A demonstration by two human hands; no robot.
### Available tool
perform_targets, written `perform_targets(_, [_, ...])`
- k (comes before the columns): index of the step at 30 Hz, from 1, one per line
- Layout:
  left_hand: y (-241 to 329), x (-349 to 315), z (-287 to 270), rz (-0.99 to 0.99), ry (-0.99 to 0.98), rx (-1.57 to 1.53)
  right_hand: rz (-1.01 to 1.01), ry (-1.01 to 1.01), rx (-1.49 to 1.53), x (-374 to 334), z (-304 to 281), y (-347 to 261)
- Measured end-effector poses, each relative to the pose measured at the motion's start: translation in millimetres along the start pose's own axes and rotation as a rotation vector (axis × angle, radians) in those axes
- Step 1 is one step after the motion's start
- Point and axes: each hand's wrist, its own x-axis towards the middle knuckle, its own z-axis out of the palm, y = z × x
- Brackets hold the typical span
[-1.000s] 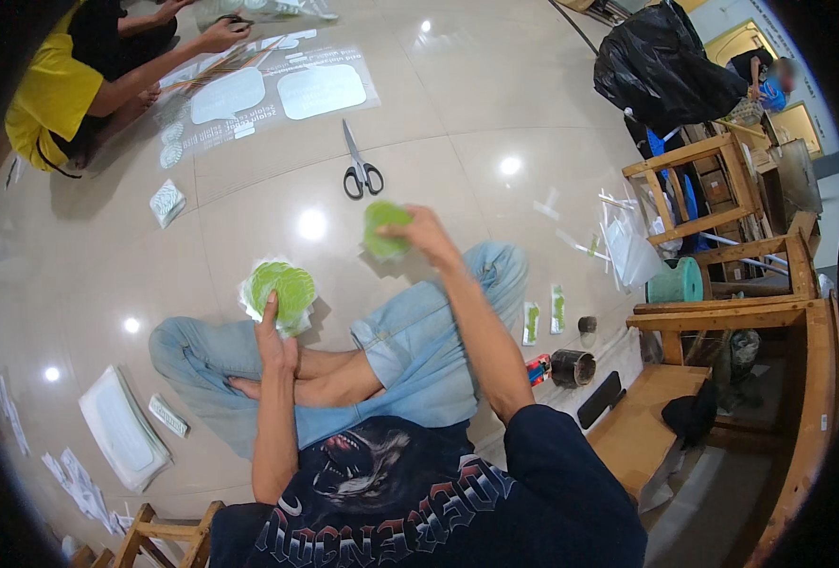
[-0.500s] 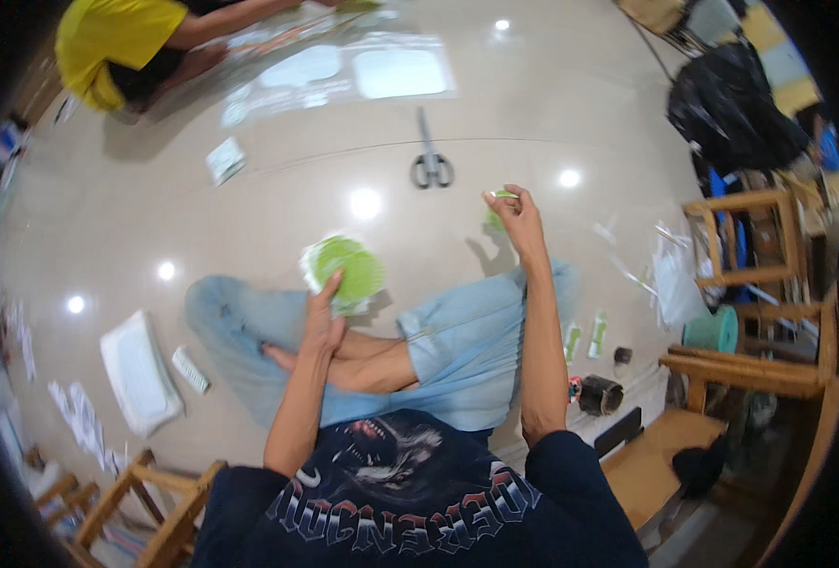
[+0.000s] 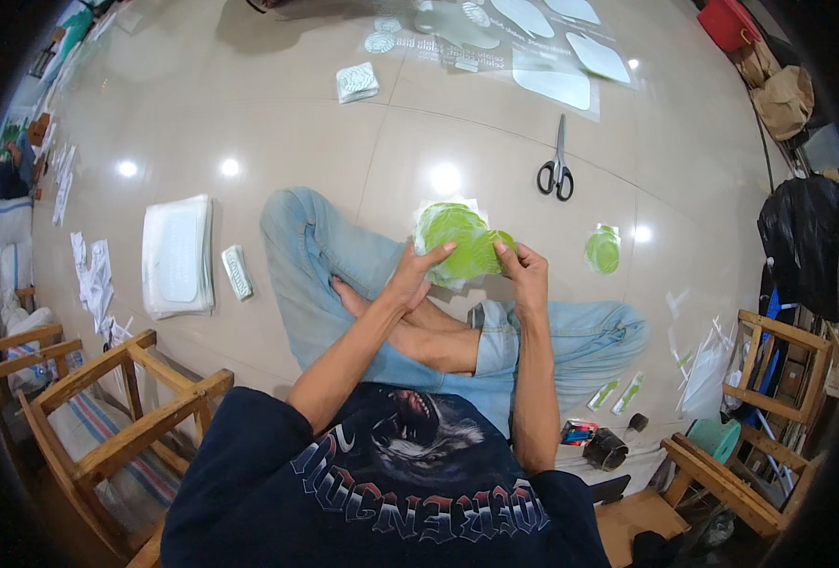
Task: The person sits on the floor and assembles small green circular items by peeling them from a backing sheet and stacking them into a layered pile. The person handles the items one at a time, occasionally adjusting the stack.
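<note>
A stack of round lime-green stickers (image 3: 446, 230) on whitish backing is held in my left hand (image 3: 414, 273), the thumb lying across the top. At the stack's right side my right hand (image 3: 528, 275) pinches the edge of a green sticker (image 3: 495, 251) between thumb and fingers. This sticker overlaps the stack, and I cannot tell whether it is separate from it. On the floor to the right, beyond my knee, lie green round stickers (image 3: 603, 252) on clear backing. Black-handled scissors (image 3: 557, 170) lie farther off.
Printed clear sheets (image 3: 556, 80) and a small packet (image 3: 357, 82) lie at the far side. To the left are a stack of white sheets (image 3: 178, 256), a small bundle (image 3: 237, 273) and wooden stools (image 3: 126, 407). Green strips (image 3: 627, 393) and a dark roll (image 3: 606, 449) lie right.
My right hand has come back from the floor on the right to the stack. Green stickers now lie where it was. The view has turned, shifting the scene rightward.
</note>
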Motion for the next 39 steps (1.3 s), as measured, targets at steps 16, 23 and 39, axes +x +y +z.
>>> perform_targets(16, [2, 0, 1, 0.096, 0.081, -0.055, -0.019, 0.142, 0.056, 3, -5, 0])
perform_targets(23, [-1, 2, 0, 0.162, 0.116, -0.06, -0.404, 0.556, -0.602, 16, -22, 19])
perform_targets(39, [-4, 4, -7, 0.112, 0.159, -0.04, 0.008, -0.035, 0.04, -2, 13, 9])
